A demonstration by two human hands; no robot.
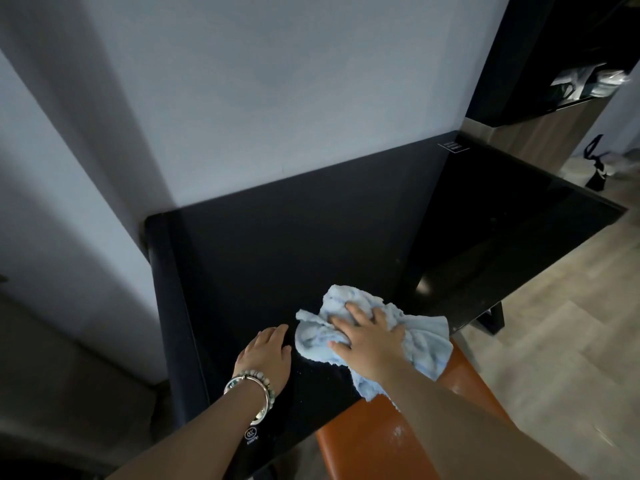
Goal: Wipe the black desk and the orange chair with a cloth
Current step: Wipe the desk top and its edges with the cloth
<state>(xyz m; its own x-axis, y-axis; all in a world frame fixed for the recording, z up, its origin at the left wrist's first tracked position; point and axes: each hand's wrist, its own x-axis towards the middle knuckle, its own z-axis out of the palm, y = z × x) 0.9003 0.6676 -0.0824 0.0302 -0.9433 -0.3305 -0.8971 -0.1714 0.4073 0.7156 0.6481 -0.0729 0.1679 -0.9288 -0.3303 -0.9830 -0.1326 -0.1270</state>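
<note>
- Broadly, the black desk (311, 237) fills the middle of my view, pushed against a pale wall (277, 81); most of its glossy top lies beyond the hands, so I judge the main risk is leaving the far half and right wing unwiped if the strokes stay near the front edge.
- Next, the orange chair (381, 441) sits tucked under the near edge, just below my right forearm; pale smears show on its seat, and I think it has not been wiped yet. Tucked so close, it could block me from leaning in toward the back of the desk.
- The light blue cloth (422, 337) lies bunched on the desk near the front edge, with one tail hanging over the edge toward the chair. Crumpled like that, I expect it to touch little surface, and the loose tail could drag or slip off.
- My right hand (367, 337) presses on top of the cloth, fingers spread and partly curled into the folds, so its grip is on the cloth.
- My left hand (266, 351) rests flat on the desk just beside the cloth, fingers relaxed, holding nothing; it may leave prints on the gloss.
- A small white label (453, 146) sits at the far corner, and a printed mark (251, 434) near the front; neither obstructs wiping.
</note>
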